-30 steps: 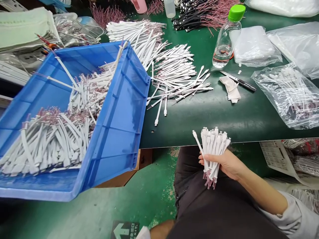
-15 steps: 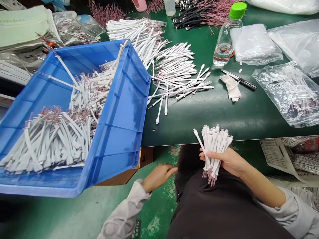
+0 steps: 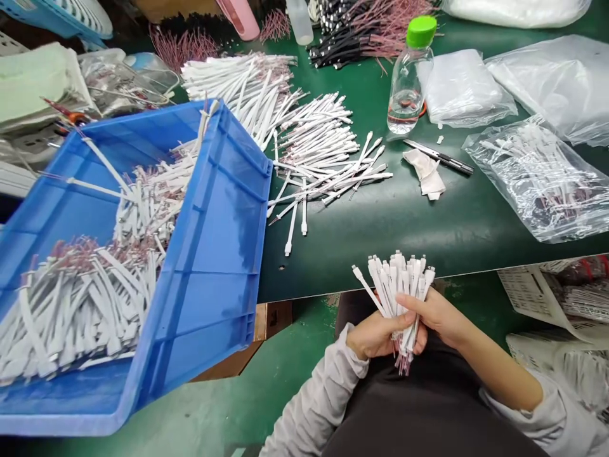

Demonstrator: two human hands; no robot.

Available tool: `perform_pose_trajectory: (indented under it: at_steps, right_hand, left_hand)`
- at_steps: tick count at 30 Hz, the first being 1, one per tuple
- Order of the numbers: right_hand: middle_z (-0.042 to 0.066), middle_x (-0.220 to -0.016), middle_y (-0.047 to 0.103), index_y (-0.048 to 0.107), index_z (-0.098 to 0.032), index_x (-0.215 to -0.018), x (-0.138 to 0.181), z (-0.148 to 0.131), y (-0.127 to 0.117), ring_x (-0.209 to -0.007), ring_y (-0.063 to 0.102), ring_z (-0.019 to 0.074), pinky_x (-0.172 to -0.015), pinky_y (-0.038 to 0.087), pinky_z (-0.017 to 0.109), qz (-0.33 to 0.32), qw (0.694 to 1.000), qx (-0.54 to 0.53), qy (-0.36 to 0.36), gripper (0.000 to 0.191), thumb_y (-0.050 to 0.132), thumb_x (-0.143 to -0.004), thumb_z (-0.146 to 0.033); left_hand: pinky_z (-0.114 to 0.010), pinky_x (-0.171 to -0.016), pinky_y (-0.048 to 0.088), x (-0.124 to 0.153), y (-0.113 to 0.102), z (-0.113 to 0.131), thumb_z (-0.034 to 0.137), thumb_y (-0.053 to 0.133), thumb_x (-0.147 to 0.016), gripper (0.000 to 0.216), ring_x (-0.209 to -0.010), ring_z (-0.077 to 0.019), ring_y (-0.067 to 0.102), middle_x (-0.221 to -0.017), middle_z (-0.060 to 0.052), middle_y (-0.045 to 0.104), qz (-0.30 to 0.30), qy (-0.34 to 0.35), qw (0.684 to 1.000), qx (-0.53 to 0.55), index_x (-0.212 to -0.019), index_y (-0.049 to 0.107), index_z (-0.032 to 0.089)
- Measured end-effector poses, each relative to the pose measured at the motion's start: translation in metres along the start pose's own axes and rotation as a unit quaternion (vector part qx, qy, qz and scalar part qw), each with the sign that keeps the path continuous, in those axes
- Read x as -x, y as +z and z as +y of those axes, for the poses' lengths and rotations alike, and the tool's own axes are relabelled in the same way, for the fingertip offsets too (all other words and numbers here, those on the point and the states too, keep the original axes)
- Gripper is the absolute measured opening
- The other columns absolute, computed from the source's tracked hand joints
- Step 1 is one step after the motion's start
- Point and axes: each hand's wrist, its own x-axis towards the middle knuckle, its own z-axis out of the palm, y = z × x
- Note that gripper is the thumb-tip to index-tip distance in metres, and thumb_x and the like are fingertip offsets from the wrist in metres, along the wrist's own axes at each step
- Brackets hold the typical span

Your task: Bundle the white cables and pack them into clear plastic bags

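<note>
A bundle of short white cables is gripped between both hands above my lap, just off the table's front edge. Its white connector ends point up and away from me, and thin pinkish wire ends hang below. My right hand is closed round the bundle from the right, thumb across the front. From the left, my left hand is closed on the lower part, its thumb also in front. One cable leans out to the left of the others. Some fingers of both hands are hidden behind the cables.
A blue crate of white cables stands tilted on the left. Loose white cables lie on the green table. Further right are a green-capped bottle, a utility knife, crumpled tissue and a plastic bag of cables.
My left hand has come up from beside my lap to the right and closed on the cable bundle. My right hand still holds it. The whole view has shifted slightly.
</note>
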Motion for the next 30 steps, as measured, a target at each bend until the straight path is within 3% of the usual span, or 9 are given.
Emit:
perform_pose_trajectory:
  at_steps: [5,8,10,14,16,19,22,26,30]
  right_hand:
    - [0.009,-0.084,0.071,0.068,-0.013,-0.104,0.004,0.005,-0.022,-0.068,0.067,0.0192,-0.062,0.055,0.029,-0.037,0.999,-0.024,-0.008,0.045,0.064,-0.080,-0.051]
    - [0.009,-0.088,0.072,0.071,-0.014,-0.097,0.007,0.005,-0.034,-0.086,0.066,0.0218,-0.082,0.052,0.031,0.005,0.999,0.004,-0.035,0.041,0.063,-0.081,-0.051]
    - [0.009,-0.092,0.072,0.072,-0.015,-0.095,0.009,0.004,-0.037,-0.091,0.065,0.0232,-0.087,0.049,0.033,0.033,0.998,0.021,-0.041,0.042,0.062,-0.081,-0.053]
    - [0.008,-0.087,0.072,0.071,-0.015,-0.091,0.006,0.001,-0.029,-0.084,0.067,0.0218,-0.080,0.053,0.031,0.018,0.998,0.031,-0.046,0.041,0.064,-0.079,-0.053]
    - [0.008,-0.076,0.071,0.069,-0.014,-0.094,0.005,0.001,-0.023,-0.065,0.067,0.0201,-0.057,0.054,0.027,0.016,0.999,0.041,-0.029,0.043,0.070,-0.073,-0.052]
    - [0.006,-0.059,0.067,0.065,-0.012,-0.094,0.005,0.002,-0.019,-0.036,0.055,0.0160,-0.030,0.036,0.023,0.032,0.998,0.048,0.014,0.049,0.068,-0.072,-0.056]
    - [0.005,-0.057,0.065,0.067,-0.010,-0.090,0.006,0.001,-0.024,-0.036,0.051,0.0117,-0.036,0.039,0.023,0.017,0.998,0.019,0.050,0.050,0.060,-0.079,-0.058]
    - [0.006,-0.072,0.070,0.069,-0.011,-0.095,0.008,-0.005,-0.030,-0.061,0.062,0.0149,-0.058,0.050,0.023,0.000,0.998,-0.022,0.062,0.046,0.062,-0.079,-0.054]
    - [0.010,-0.096,0.071,0.066,-0.014,-0.108,0.011,-0.006,-0.028,-0.092,0.065,0.0256,-0.086,0.051,0.036,-0.002,0.999,0.012,0.034,0.051,0.059,-0.080,-0.057]
  left_hand:
    - [-0.024,-0.074,0.049,0.007,0.012,0.005,0.054,0.056,-0.083,0.055,-0.078,-0.0152,0.064,-0.095,-0.016,0.066,-0.013,0.001,0.998,0.067,-0.100,0.067,0.003]
    - [-0.037,-0.084,0.050,0.011,0.016,0.010,0.060,0.040,-0.089,0.064,-0.096,-0.0237,0.062,-0.121,-0.022,0.057,-0.027,-0.003,0.997,0.066,-0.114,0.063,0.005]
    - [-0.036,-0.079,0.050,0.013,0.017,0.011,0.058,0.041,-0.089,0.061,-0.097,-0.0242,0.062,-0.126,-0.022,0.055,-0.015,-0.005,0.998,0.055,-0.119,0.060,0.009]
    - [-0.020,-0.054,0.041,0.011,0.019,0.009,0.050,0.057,-0.084,0.046,-0.062,-0.0107,0.057,-0.086,-0.012,0.067,0.051,-0.014,0.998,-0.021,-0.099,0.067,0.008]
    - [-0.018,-0.047,0.033,0.007,0.024,0.008,0.049,0.061,-0.082,0.042,-0.047,-0.0061,0.046,-0.059,-0.003,0.058,0.110,-0.007,0.987,-0.118,-0.080,0.067,0.007]
    - [-0.018,-0.046,0.034,0.002,0.029,0.005,0.050,0.062,-0.080,0.042,-0.045,-0.0061,0.045,-0.053,0.000,0.054,0.170,0.023,0.969,-0.179,-0.073,0.065,0.008]
    - [-0.025,-0.060,0.048,0.002,0.027,0.003,0.056,0.065,-0.075,0.051,-0.062,-0.0135,0.060,-0.076,-0.008,0.065,0.103,0.033,0.993,-0.038,-0.095,0.066,0.009]
    - [-0.038,-0.080,0.051,0.004,0.018,0.003,0.055,0.065,-0.076,0.057,-0.087,-0.0215,0.064,-0.102,-0.016,0.064,-0.018,0.014,0.995,0.095,-0.109,0.063,0.008]
    - [-0.038,-0.075,0.052,0.002,0.017,0.007,0.049,0.066,-0.077,0.045,-0.061,-0.0120,0.057,-0.071,-0.003,0.058,-0.022,0.027,0.998,0.049,-0.098,0.062,0.009]
